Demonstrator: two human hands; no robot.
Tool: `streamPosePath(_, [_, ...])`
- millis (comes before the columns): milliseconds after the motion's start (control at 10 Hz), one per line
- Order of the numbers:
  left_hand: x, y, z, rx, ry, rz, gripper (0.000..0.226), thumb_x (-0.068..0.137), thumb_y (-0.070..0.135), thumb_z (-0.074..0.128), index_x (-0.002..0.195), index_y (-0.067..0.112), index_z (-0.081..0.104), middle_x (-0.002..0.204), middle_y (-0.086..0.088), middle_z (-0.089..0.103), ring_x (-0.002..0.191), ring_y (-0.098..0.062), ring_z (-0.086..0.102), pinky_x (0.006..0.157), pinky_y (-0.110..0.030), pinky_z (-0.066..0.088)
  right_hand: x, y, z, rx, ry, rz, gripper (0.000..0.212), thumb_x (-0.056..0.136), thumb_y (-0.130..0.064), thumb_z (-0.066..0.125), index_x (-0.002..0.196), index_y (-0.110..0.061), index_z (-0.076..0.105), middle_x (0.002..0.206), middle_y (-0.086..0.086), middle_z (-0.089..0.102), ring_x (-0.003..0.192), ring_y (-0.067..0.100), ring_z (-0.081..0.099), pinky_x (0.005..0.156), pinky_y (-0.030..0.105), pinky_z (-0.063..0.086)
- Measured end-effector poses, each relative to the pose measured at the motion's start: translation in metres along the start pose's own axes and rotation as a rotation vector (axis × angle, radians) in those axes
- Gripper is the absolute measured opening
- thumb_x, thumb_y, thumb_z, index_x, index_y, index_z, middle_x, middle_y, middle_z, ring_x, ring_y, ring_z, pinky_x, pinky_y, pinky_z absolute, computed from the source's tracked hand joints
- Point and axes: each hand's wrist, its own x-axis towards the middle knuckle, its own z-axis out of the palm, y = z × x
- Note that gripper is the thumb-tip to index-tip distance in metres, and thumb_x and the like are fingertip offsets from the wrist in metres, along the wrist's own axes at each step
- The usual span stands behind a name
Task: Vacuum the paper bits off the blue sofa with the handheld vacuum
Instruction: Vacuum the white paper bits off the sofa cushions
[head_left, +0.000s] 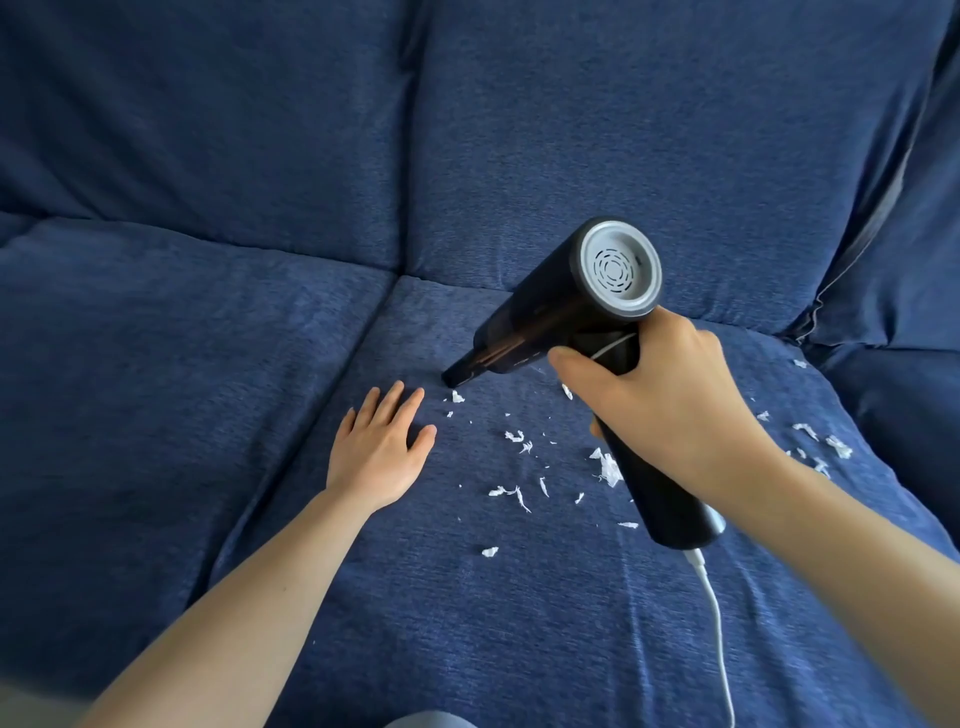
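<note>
The right hand (670, 400) grips the handle of a black handheld vacuum (576, 312), fingers and thumb curled round it just below the barrel. The barrel slants down and to the left, its grey vented rear cap (620, 270) facing the camera, and the narrow nozzle (457, 375) meets the fabric of the blue sofa (519, 597) near the back edge of the right-hand seat cushion, close to the seam with the left-hand cushion. A white cable (719, 634) runs from the bottom of the handle down toward the front edge of the seat.

The left hand (379, 447) lies flat on the same cushion, palm down, fingers straight and slightly spread, holding nothing — its fingertips sit just beside the nozzle, to the left of it.

White paper bits (511, 491) lie scattered over the middle of the cushion, from just in front of the nozzle to under and beyond the right hand; a larger crumpled scrap (608, 467) rests beside the handle, and a few more pieces (831, 444) lie toward the cushion's right edge — near the armrest side
</note>
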Motion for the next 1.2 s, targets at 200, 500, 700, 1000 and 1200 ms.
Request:
streamPosePath(200, [-0.009,0.001,-0.002,0.02,-0.024,0.002,0.059,0.096,0.056,0.02,0.151,0.038,0.009,0.161,0.009,0.001,0.149,-0.018,-0.002,0.121,-0.043,0.006,-0.016,-0.002,-0.015,0.001,0.0,-0.002,0.029,0.083,-0.042,0.068,0.071,-0.021,0.053,0.059,-0.005,0.064,0.074,0.01,0.061,0.054,0.008,0.038])
streamPosePath(500, [-0.017,0.0,-0.003,0.027,-0.028,-0.005,0.06,0.096,0.058,0.019,0.151,0.039,0.009,0.161,0.01,0.0,0.149,-0.018,-0.002,0.121,-0.043,0.007,-0.03,-0.003,-0.024,-0.006,0.021,-0.008,0.029,0.082,-0.044,0.066,0.071,-0.022,0.051,0.057,-0.004,0.064,0.071,0.008,0.063,0.054,0.008,0.04])
streamPosePath(700, [-0.017,0.0,-0.003,0.039,-0.022,-0.005,0.06,0.095,0.058,0.019,0.151,0.039,0.009,0.161,0.01,0.001,0.149,-0.018,-0.001,0.121,-0.044,0.008,-0.038,-0.003,-0.031,-0.011,-0.018,0.004,0.029,0.076,-0.049,0.064,0.07,-0.023,0.052,0.059,-0.004,0.065,0.071,0.01,0.064,0.055,0.009,0.041])
streamPosePath(1000, [-0.017,0.001,-0.003,0.043,-0.015,-0.007,0.06,0.095,0.059,0.019,0.151,0.039,0.009,0.161,0.01,0.001,0.149,-0.018,0.0,0.121,-0.043,0.008,-0.042,0.005,-0.033,-0.014,-0.004,0.012,0.03,0.077,-0.048,0.064,0.068,-0.022,0.05,0.051,0.0,0.065,0.063,0.006,0.063,0.055,0.006,0.043])
streamPosePath(1200, [-0.017,0.0,-0.001,0.043,-0.006,-0.005,0.059,0.096,0.058,0.021,0.151,0.039,0.011,0.161,0.009,0.004,0.149,-0.018,0.002,0.12,-0.043,0.009,-0.045,0.015,-0.042,-0.07,0.061,0.0,0.03,0.077,-0.05,0.062,0.069,-0.026,0.046,0.056,-0.007,0.062,0.079,0.023,0.066,0.062,0.017,0.043])
